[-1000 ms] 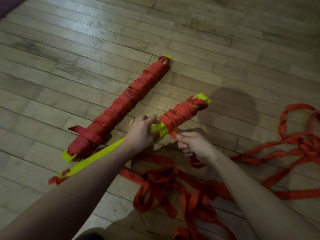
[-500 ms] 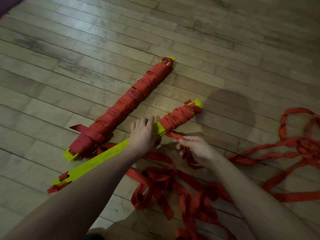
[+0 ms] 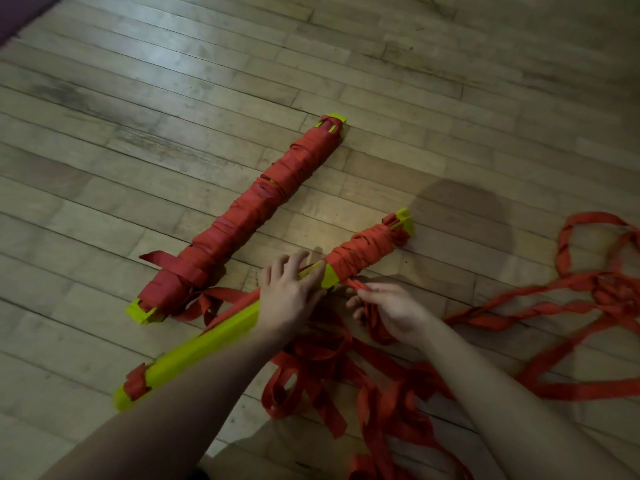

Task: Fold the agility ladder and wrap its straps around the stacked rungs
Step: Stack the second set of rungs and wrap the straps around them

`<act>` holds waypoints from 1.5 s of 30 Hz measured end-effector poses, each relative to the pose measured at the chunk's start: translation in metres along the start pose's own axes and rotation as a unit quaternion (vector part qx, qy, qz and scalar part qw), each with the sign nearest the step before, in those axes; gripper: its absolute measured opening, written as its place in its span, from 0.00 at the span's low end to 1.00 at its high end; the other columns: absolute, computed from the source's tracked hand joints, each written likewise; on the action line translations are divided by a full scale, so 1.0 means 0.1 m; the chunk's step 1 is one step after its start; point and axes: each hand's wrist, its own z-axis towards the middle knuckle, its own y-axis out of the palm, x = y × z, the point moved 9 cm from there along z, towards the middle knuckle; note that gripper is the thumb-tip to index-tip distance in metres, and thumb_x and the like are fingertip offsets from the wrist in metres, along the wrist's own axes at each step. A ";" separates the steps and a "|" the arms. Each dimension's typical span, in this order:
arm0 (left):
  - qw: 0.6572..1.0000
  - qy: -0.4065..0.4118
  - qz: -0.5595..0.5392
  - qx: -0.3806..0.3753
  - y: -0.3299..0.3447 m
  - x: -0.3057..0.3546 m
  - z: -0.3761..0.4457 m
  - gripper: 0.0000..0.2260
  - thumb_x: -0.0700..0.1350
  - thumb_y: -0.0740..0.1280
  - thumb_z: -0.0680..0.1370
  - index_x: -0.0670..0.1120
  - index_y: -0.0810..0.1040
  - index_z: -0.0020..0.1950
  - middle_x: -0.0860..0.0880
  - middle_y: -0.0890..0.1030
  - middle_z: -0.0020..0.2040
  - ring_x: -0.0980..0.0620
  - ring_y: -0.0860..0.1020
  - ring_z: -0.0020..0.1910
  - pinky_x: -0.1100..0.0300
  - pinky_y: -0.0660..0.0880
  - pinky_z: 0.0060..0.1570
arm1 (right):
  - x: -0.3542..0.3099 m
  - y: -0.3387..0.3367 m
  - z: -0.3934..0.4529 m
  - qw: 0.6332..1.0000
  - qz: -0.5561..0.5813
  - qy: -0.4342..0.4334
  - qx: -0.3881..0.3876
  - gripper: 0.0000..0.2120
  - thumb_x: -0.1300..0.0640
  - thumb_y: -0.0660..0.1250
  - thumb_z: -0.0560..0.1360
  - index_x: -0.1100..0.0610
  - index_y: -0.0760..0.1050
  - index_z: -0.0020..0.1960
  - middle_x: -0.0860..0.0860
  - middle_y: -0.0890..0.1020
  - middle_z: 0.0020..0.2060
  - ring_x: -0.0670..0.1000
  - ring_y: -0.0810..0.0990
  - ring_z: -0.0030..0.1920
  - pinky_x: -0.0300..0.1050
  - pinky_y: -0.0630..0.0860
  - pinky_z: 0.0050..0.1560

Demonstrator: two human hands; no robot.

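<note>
left hand [image 3: 289, 294], fingers straight, presses the stiff yellow-green plastic rung stack [image 3: 214, 336] on the wooden plank floor [image 3: 173, 98]; right hand [image 3: 388, 313] pinches the limp red fabric strap [image 3: 356, 284], best held taut near the wrap.

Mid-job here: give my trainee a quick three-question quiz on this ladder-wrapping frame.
1. True or false: the far yellow-green plastic rung stack is wrapped in red strap nearly end to end.
2. Which hand pinches the loose red fabric strap? A left, B right.
3. Fill in: the left hand lies on the half-wrapped near rung stack with its fingers ____.

Key: 1 true; 2 B, the right hand; 3 straight.
</note>
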 end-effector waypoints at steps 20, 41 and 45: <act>0.999 -0.025 0.003 -0.026 -0.13 -0.13 0.27 0.21 0.41 0.70 0.70 0.43 0.73 0.63 0.42 0.77 0.53 0.39 0.76 0.52 0.49 0.69 0.51 | -0.18 0.27 -0.19 0.987 0.043 0.079 -0.133 0.19 0.51 0.52 0.82 0.65 0.73 0.55 0.58 0.83 0.40 0.52 0.84 0.38 0.44 0.81 0.38; 0.983 -0.106 -0.131 -0.077 0.12 -0.19 0.04 0.23 0.52 0.70 0.73 0.51 0.70 0.68 0.46 0.73 0.57 0.44 0.71 0.61 0.50 0.60 0.58 | -0.04 0.08 -0.12 0.996 0.013 0.061 -0.058 0.23 0.46 0.50 0.81 0.62 0.76 0.50 0.51 0.77 0.27 0.46 0.69 0.20 0.40 0.67 0.28; 0.975 -0.088 -0.169 -0.116 0.10 -0.21 0.10 0.25 0.58 0.67 0.74 0.50 0.69 0.69 0.47 0.71 0.58 0.48 0.69 0.60 0.52 0.58 0.61 | -0.04 0.10 -0.07 0.996 0.015 0.058 -0.066 0.22 0.46 0.52 0.80 0.62 0.76 0.52 0.50 0.75 0.27 0.46 0.67 0.20 0.38 0.67 0.26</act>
